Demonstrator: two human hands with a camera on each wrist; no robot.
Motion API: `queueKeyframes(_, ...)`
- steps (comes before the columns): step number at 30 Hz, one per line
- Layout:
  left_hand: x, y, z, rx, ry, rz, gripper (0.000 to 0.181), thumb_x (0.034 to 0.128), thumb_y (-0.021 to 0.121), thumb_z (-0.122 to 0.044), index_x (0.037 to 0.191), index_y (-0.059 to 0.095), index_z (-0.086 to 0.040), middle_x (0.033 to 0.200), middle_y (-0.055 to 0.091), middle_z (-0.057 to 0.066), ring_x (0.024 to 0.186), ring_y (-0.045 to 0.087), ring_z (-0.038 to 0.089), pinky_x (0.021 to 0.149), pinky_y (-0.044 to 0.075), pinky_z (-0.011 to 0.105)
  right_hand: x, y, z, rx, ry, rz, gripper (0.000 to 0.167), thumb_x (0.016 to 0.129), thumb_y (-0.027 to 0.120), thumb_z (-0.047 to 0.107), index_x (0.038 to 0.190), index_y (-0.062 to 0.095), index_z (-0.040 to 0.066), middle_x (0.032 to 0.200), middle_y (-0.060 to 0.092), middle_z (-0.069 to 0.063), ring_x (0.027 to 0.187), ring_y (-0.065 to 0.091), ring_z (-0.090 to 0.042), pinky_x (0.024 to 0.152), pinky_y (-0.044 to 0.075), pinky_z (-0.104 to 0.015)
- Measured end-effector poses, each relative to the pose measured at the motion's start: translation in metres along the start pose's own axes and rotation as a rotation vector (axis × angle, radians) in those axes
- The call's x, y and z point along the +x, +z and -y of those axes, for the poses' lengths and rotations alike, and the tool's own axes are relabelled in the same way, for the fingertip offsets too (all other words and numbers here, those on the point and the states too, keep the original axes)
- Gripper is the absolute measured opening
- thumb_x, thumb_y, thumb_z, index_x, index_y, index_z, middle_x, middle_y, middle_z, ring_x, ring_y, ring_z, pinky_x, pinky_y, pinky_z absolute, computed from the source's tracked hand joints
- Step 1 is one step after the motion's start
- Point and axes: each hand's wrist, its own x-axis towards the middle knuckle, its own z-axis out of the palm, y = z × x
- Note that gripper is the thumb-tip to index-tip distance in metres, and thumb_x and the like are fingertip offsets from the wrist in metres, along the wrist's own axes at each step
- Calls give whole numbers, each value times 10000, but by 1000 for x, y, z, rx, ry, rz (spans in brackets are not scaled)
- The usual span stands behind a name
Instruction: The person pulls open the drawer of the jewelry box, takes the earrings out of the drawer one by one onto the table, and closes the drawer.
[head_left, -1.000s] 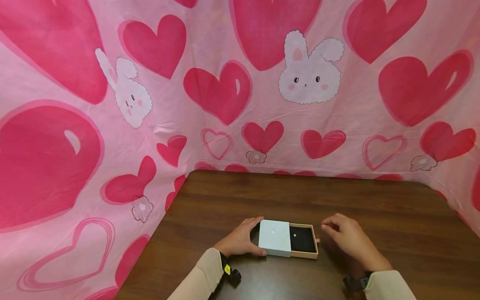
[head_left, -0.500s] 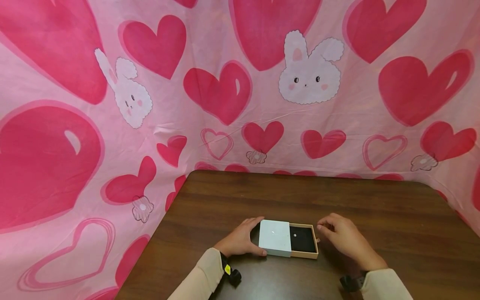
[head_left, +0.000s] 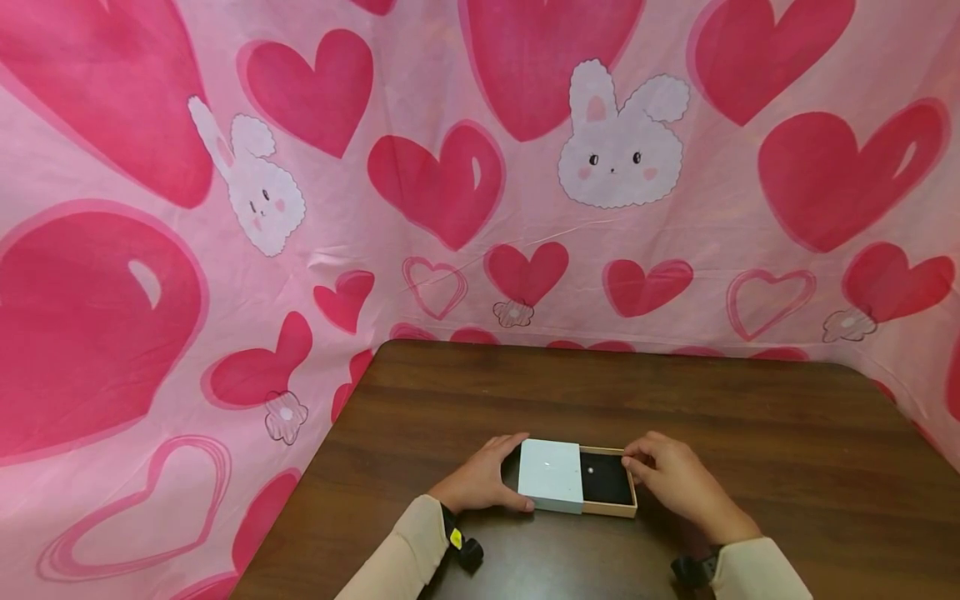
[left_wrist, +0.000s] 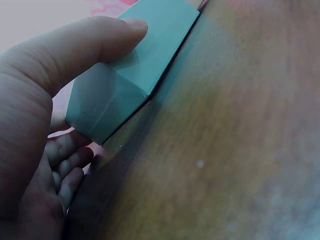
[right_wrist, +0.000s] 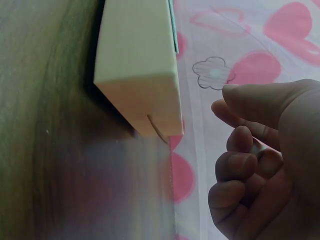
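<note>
A pale blue-white jewelry box sleeve (head_left: 550,475) lies on the wooden table, with its tan drawer (head_left: 609,509) pulled partway out to the right. Inside the drawer is a black pad (head_left: 606,485) bearing a tiny pearl-like stud (head_left: 590,470). My left hand (head_left: 480,479) grips the sleeve from the left, thumb on the near side and fingers around the far side. At the drawer's right end hovers my right hand (head_left: 678,479), fingers loosely curled and holding nothing. The right wrist view shows it apart from the drawer's end, where a thin ribbon tab (right_wrist: 158,129) sticks out.
Dark wooden table (head_left: 600,392) surface surrounds the box. Pink cloth (head_left: 525,225) with hearts and rabbit faces hangs behind the table and along its left side. Both wrists carry small dark devices.
My right hand has moved left, from beside the drawer to its right edge. The left hand and the jewelry box have stayed put.
</note>
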Motion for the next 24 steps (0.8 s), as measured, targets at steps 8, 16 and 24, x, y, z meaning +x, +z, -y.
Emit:
queueKeyframes(8, -1, -1, 0, -15, -8, 5, 1064, 666, 826, -582, 1533, 298, -262, 1506, 355, -75, 1358, 321, 149, 1068, 315, 498, 2, 4, 5, -27, 47, 40, 39, 903, 703, 171, 936, 722, 161, 857, 570, 87, 728, 506, -120, 621, 439, -292)
queueKeyframes(16, 0, -1, 0, -7, 9, 0, 1062, 672, 816, -597, 1533, 299, -253, 1499, 363, -66, 1345, 332, 147, 1058, 330, 492, 3, 6, 7, -44, 12, 29, 39, 899, 708, 171, 933, 725, 162, 837, 558, 108, 733, 508, -104, 641, 453, -288)
queueKeyframes(24, 0, 1, 1, -6, -6, -1, 1059, 668, 814, -606, 1532, 296, -280, 1504, 356, -77, 1355, 322, 151, 1053, 332, 504, 4, 8, 10, -50, 10, 51, 55, 901, 704, 185, 949, 726, 168, 843, 552, 112, 750, 502, -111, 663, 450, -311)
